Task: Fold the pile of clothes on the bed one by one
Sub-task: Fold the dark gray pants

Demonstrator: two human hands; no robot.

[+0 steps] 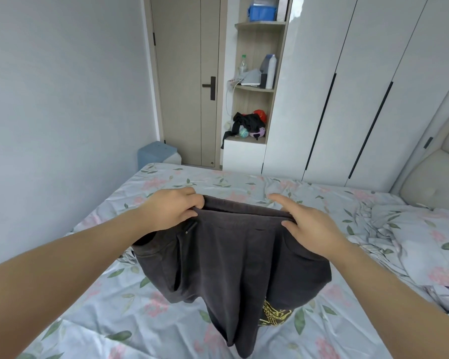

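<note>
Two bare forearms (62, 281) are reaching forward from the lower corners over the bed (101, 320). The left hand (173, 211) is gripping the left end of the waistband of the dark grey trousers (239, 268), with its fingers curled round the edge. The right hand (309, 229) is pinching the right end of the waistband between the thumb and the fingers behind the cloth, while its index finger is pointing straight out above the band.

The trousers are hanging from both hands above the middle of the bed. The waistband is stretching nearly level between the hands, and the legs are dropping down toward the near edge. Whether the lowest part is touching the bed, it is not possible to tell. Under the trousers a dark garment with yellow print (275, 314) is lying on the bed, partly hidden by them.

A rumpled flowered quilt (412, 242) is lying at the right side of the bed, near the padded headboard (430, 164). Behind the bed a closed door (184, 73) is standing. Beside it, open shelves (254, 89) are holding bottles (271, 71) and a heap of dark clothes (246, 123). White wardrobe doors (360, 86) are standing further right. A blue bin (153, 154) is sitting in the corner by the door.
</note>
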